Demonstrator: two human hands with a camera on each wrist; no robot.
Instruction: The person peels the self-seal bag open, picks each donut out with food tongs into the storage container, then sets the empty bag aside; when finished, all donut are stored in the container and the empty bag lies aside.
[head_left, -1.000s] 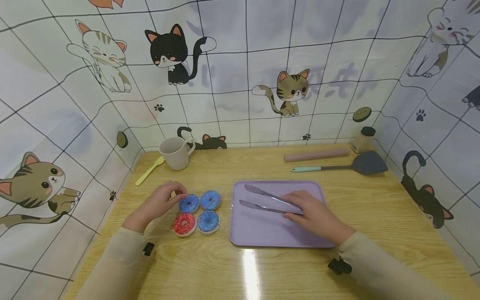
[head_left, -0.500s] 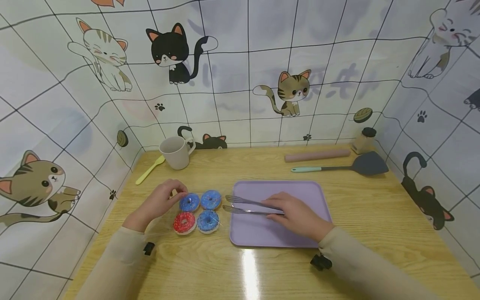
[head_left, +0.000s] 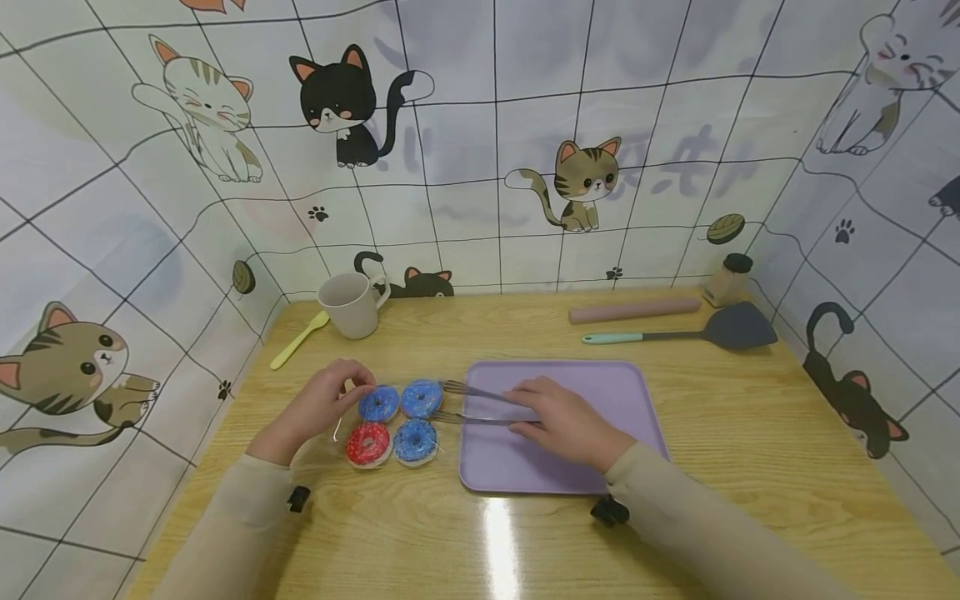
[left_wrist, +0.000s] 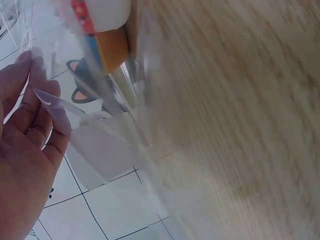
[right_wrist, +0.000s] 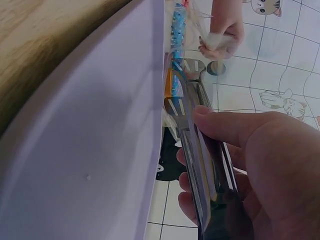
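Largest, across the bottom of the head view: a wooden table point(head_left: 405, 542). Next, right of centre: a purple tray point(head_left: 517, 471), flat on the table; probably stiff, light and smooth, best lifted by opposite sides of the rim. Over the tray's left part, tips out past its left rim: metal tongs point(head_left: 487, 422). Likely light, springy and slick, best held mid-length with thumb and fingers on opposite arms. Left of centre, clear plastic point(left_wrist: 95, 150), apparently a bag; looks thin and slippery, easiest to pinch at a loose edge. Near the centre, the right hand point(head_left: 566, 421), gripping the tongs, arms moderately apart. Left of centre, the left hand point(head_left: 326, 406), pinching the plastic's edge. Smallest, between left hand and tray: three blue donuts point(head_left: 422, 400) and one red donut point(head_left: 358, 446). Look light, perhaps soft; better taken gently by the sides. Cannot tell of any contact between tips and donuts.
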